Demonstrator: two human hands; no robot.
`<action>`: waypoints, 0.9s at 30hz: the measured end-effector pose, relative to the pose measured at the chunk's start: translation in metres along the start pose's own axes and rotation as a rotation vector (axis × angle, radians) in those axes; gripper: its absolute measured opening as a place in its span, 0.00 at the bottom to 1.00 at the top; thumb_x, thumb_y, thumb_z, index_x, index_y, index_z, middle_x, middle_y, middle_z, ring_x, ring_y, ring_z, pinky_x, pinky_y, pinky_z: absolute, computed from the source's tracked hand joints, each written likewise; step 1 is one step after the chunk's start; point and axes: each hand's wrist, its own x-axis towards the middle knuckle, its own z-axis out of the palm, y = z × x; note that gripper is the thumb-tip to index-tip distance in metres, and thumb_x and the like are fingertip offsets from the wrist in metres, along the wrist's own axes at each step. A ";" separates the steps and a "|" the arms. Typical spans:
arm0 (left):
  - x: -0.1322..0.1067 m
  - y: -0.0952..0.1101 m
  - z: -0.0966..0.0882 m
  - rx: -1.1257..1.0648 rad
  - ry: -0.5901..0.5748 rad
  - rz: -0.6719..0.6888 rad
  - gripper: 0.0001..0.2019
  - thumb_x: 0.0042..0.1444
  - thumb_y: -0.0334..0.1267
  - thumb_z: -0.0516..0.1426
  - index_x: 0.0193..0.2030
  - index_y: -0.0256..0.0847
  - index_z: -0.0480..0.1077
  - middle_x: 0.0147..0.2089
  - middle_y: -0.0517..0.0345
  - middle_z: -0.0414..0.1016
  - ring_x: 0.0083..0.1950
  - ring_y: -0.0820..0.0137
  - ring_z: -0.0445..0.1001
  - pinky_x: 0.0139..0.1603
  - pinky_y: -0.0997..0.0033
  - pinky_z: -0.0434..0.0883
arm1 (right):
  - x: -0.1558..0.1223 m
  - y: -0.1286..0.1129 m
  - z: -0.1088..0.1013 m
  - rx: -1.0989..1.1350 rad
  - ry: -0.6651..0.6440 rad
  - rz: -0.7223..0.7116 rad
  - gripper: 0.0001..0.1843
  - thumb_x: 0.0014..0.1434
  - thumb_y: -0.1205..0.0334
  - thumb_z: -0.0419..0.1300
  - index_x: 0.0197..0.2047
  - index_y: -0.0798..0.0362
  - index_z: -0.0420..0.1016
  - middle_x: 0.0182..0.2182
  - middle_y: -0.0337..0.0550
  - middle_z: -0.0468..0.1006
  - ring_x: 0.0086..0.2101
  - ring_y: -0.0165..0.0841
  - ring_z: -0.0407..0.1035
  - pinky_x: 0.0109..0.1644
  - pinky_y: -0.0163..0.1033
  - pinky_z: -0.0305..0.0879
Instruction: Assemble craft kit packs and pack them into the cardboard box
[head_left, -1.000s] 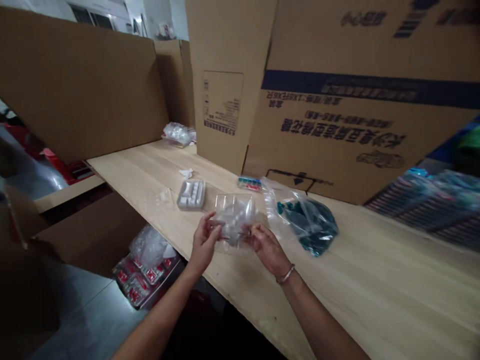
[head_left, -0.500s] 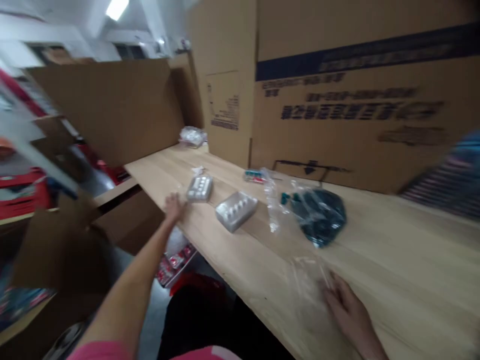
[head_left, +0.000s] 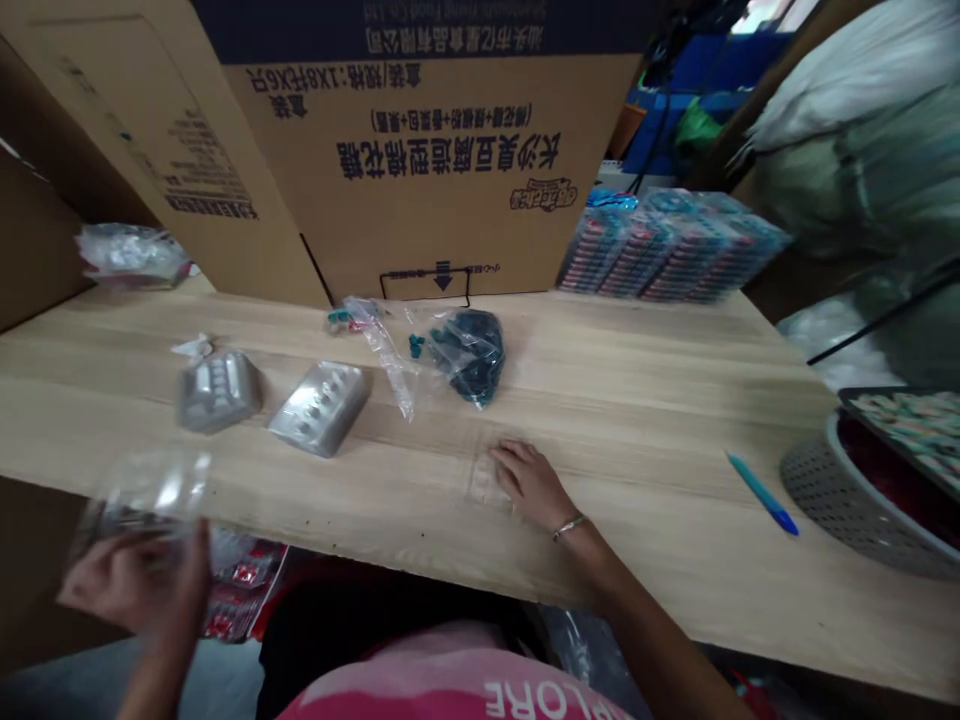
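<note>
My left hand (head_left: 139,590) is low at the table's near left edge, fingers closed round a clear plastic tray (head_left: 146,495) that is blurred by motion. My right hand (head_left: 529,480) lies flat, fingers stretched, on a clear plastic piece (head_left: 484,480) on the wooden table (head_left: 660,400). Two closed clear packs with white parts, one pack (head_left: 216,390) at the left and a second pack (head_left: 321,405) beside it, lie in front of me. A clear bag of dark green parts (head_left: 465,350) lies just beyond my right hand.
A big printed cardboard box (head_left: 420,160) stands at the table's back. Stacks of coloured packs (head_left: 667,245) sit at the back right, a blue pen (head_left: 761,492) and a grey basket (head_left: 855,500) at the right. A plastic bag (head_left: 127,252) lies far left. Red packs (head_left: 240,590) lie below the table.
The view swung right. My left hand pulled back from the far pack to the near edge and now holds a clear tray. My right hand stays flat on the clear plastic.
</note>
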 end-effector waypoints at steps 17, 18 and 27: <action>-0.024 0.187 0.025 -0.307 -1.090 0.394 0.17 0.48 0.36 0.56 0.46 0.37 0.65 0.63 0.44 0.62 0.68 0.51 0.50 0.65 0.41 0.46 | 0.023 -0.031 -0.020 -0.260 -0.233 0.480 0.18 0.64 0.65 0.46 0.55 0.57 0.66 0.41 0.51 0.67 0.36 0.37 0.70 0.37 0.38 0.64; -0.024 0.183 0.022 -0.322 -1.079 0.393 0.19 0.48 0.38 0.57 0.48 0.38 0.65 0.65 0.44 0.58 0.69 0.51 0.49 0.66 0.41 0.46 | 0.021 -0.031 -0.021 -0.279 -0.218 0.448 0.18 0.63 0.65 0.46 0.54 0.58 0.66 0.40 0.52 0.67 0.37 0.39 0.69 0.39 0.39 0.64; -0.080 -0.009 -0.054 -0.083 -0.470 -0.513 0.13 0.56 0.42 0.51 0.45 0.38 0.65 0.49 0.47 0.71 0.53 0.62 0.68 0.55 0.57 0.65 | 0.014 -0.164 0.062 0.550 -0.391 -0.107 0.16 0.62 0.59 0.50 0.47 0.53 0.73 0.40 0.47 0.75 0.36 0.33 0.71 0.34 0.34 0.69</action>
